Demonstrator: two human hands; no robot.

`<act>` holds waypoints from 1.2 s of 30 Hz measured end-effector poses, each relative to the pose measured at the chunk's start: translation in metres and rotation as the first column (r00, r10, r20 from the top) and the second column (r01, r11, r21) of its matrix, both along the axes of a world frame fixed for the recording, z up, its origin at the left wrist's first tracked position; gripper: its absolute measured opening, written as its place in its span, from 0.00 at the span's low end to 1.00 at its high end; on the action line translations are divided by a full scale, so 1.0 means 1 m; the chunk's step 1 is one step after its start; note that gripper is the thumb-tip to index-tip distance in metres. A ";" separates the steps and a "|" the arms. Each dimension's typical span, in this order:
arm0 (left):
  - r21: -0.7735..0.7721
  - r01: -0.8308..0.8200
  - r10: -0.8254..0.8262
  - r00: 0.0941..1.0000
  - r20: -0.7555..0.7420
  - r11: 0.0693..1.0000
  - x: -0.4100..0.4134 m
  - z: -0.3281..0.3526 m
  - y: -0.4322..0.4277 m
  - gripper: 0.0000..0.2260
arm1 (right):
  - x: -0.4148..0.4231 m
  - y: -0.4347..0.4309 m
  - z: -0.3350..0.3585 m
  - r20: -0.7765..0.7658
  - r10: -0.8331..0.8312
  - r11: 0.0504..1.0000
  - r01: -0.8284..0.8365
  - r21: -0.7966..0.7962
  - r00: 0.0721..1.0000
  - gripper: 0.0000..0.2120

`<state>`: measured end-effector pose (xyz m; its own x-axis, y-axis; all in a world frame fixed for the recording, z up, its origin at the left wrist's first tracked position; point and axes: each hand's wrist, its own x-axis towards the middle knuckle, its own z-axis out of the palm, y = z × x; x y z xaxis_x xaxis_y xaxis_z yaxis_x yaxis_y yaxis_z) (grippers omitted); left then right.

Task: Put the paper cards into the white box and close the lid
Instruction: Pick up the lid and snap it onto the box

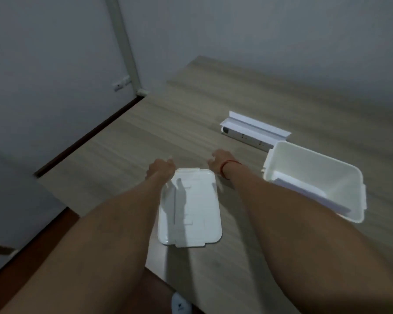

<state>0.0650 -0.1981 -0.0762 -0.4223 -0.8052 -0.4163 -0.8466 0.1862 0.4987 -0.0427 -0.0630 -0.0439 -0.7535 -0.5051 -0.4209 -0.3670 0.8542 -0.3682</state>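
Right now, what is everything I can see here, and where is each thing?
Wood-grain table: one, grey-brown, fills the middle.
White plastic box: one, open, at right.
White paper cards: count unclear, inside the box.
White plastic lid: one, flat between the forearms.
Long white folded-card packet: one, behind the box.
Red wrist string: one, right wrist.
Left hand: one, beyond the lid, holding nothing visible.
Right hand: one, beyond the lid, holding nothing visible.

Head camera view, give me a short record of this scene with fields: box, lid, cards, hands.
box: white box open, at right on table
lid: lid off, flat on table between the forearms
cards: paper cards inside box; more white paper lies beyond it
left hand: left hand at lid's far corner, grip unclear
right hand: right hand beyond lid, grip unclear
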 end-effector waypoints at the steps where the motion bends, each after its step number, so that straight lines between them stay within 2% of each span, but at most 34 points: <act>1: 0.017 -0.024 0.024 1.000 0.017 1.000 0.010 -0.009 -0.003 0.26 | 0.007 -0.003 -0.015 0.007 -0.016 1.000 0.016 0.021 1.000 0.22; 6: 0.138 -0.068 0.056 0.994 0.093 0.988 0.042 -0.053 0.000 0.25 | 0.032 0.002 -0.076 0.063 -0.090 0.988 0.081 0.135 0.994 0.23; 10: 0.171 -0.123 0.112 0.991 0.075 0.977 0.049 -0.070 0.004 0.25 | 0.043 0.003 -0.105 0.137 -0.226 0.969 0.209 0.132 0.964 0.25; 15: 0.372 -0.146 0.151 0.988 0.015 0.917 0.052 -0.077 0.002 0.30 | 0.048 0.006 -0.111 0.231 -0.489 0.872 0.482 0.091 0.841 0.31; 18: 0.478 -0.113 0.114 0.993 0.027 0.871 0.049 -0.067 0.000 0.30 | 0.048 0.004 -0.107 0.340 -0.489 0.867 0.492 0.084 0.804 0.31; 21: 0.516 -0.042 0.067 0.997 -0.030 0.855 0.038 -0.049 -0.008 0.37 | 0.042 -0.005 -0.077 0.415 -0.490 0.847 0.532 0.019 0.766 0.29; 23: 0.483 -0.034 0.115 0.984 -0.138 0.875 0.028 -0.022 -0.013 0.42 | 0.031 -0.016 -0.043 0.441 -0.505 0.788 0.604 -0.115 0.742 0.30; 26: 0.407 0.015 0.149 0.919 -0.366 0.913 0.008 0.033 -0.023 0.34 | 0.009 -0.031 0.018 0.463 -0.557 0.620 0.717 -0.319 0.689 0.33; 28: 0.315 0.085 0.080 0.875 -0.477 0.945 -0.006 0.070 -0.028 0.30 | -0.008 -0.039 0.058 0.484 -0.540 0.530 0.725 -0.439 0.688 0.34; 31: 0.158 0.130 -0.017 0.819 -0.574 0.979 -0.023 0.113 -0.034 0.30 | -0.032 -0.046 0.107 0.557 -0.500 0.348 0.743 -0.571 0.663 0.33; 33: -0.030 0.148 -0.137 0.794 -0.592 0.988 -0.035 0.130 -0.037 0.29 | -0.042 -0.047 0.131 0.616 -0.447 0.251 0.752 -0.610 0.649 0.33; 36: -0.370 0.186 -0.350 0.824 -0.447 0.910 -0.048 0.144 -0.031 0.14 | -0.045 -0.047 0.154 0.742 -0.283 0.164 0.793 -0.587 0.608 0.36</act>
